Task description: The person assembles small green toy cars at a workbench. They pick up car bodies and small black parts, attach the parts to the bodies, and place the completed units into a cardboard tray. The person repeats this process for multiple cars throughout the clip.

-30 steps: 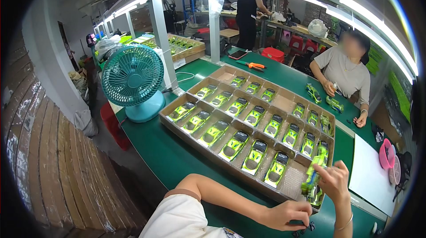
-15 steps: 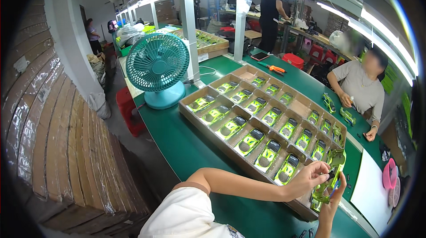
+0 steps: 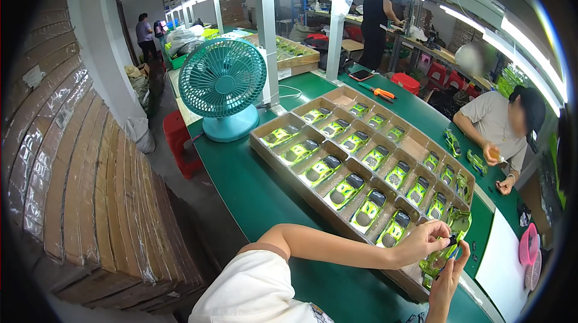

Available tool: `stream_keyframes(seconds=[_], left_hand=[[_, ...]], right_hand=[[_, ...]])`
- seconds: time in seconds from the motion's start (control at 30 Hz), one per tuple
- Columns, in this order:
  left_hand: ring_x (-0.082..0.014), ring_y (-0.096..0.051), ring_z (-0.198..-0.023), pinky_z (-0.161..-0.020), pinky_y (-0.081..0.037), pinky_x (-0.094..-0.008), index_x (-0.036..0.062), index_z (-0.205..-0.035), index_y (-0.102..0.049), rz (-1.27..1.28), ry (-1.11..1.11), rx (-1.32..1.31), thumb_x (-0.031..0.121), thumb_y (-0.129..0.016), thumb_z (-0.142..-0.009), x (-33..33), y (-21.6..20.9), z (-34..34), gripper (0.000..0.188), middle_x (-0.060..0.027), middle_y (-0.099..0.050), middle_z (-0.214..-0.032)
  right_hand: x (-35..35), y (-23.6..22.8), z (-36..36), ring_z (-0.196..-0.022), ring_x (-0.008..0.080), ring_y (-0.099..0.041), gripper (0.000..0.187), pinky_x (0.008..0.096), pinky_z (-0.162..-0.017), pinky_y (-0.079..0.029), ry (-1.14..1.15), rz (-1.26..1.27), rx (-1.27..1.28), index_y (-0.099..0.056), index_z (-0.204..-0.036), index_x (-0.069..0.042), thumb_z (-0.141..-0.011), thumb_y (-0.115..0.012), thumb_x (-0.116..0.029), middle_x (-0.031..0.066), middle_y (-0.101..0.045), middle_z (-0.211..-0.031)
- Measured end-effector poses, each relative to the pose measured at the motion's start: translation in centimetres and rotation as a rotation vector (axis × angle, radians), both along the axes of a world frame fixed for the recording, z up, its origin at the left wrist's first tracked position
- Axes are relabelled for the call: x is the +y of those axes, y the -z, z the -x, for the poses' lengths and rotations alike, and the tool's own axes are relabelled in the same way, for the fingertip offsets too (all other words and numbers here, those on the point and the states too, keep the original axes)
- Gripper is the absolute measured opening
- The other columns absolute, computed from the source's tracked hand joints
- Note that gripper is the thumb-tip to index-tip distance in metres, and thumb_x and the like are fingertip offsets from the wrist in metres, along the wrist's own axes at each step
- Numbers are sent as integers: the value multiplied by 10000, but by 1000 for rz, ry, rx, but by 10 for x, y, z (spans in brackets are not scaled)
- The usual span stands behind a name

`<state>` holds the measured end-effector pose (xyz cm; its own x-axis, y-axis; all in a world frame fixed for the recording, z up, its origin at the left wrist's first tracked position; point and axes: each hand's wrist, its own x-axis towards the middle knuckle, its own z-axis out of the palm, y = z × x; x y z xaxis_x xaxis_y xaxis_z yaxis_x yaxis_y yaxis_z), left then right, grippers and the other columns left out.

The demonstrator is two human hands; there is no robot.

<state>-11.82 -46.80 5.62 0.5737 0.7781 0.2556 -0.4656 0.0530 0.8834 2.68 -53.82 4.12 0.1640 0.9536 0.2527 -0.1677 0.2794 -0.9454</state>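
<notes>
My left hand (image 3: 421, 243) pinches a small black part (image 3: 453, 240) at the green car shell (image 3: 444, 258) my right hand (image 3: 447, 284) grips, over the tray's (image 3: 415, 141) near right corner. That part looks unseated; most tray compartments already hold shells.

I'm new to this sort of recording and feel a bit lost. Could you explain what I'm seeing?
There is no machine here, just a person's two bare hands. The view comes from a camera on their head, looking down; its wide lens bends straight edges. The left hand pinches a small black part against a green toy car body held in the right hand. A divided cardboard tray of similar cars lies on a green table. Also on it are a teal fan, a phone and an orange-handled tool. Another person sits across the table.
</notes>
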Motion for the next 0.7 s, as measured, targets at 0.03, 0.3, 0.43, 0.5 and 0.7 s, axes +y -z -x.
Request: stream_keyframes(seconds=[0.03,0.3,0.43,0.5,0.7], left_hand=[[-82,-516,-877,-765,-426,-238,47,-875,-500,-12,-7,15,119,-547,-865,0,0,1,87,-33,-471,-1012],[-57,-526,-771,-702,-445,-224,24,-868,-544,-41,-42,10,92,-583,-842,5,-10,8,82,1,-565,-792],[-56,-546,-758,-693,-461,-216,-12,-892,-620,-123,-32,26,75,-620,-818,16,-7,7,114,-18,-609,-800],[-72,-575,-769,-693,-475,-224,-4,-921,-649,-172,-52,250,98,-640,-807,19,-17,25,153,-32,-638,-817],[-127,-617,-690,-642,-488,-239,-5,-866,-669,-508,-147,361,67,-662,-758,14,-31,24,130,-84,-652,-796]], right_hand=[[1,1,-1,-952,125,-487,501,281,-772,-426,-24,6,-35,-246,-1316,-166,-877,-487,-141,59,-450,-1169],[-2,-5,4,-1179,227,-421,808,421,-951,-377,-47,-32,98,-150,-1382,-127,-767,-672,-172,85,-388,-1290],[0,-14,6,-1225,244,-384,934,430,-1006,-347,-4,3,154,-191,-1383,-68,-664,-775,-194,71,-375,-1323],[11,-2,6,-1149,237,-463,819,404,-981,-397,9,37,139,-295,-1329,-47,-674,-772,-162,101,-434,-1249],[9,-15,-10,-1195,269,-431,799,401,-989,-406,-125,-184,54,-344,-1263,-60,-585,-757,37,119,-434,-1276]])
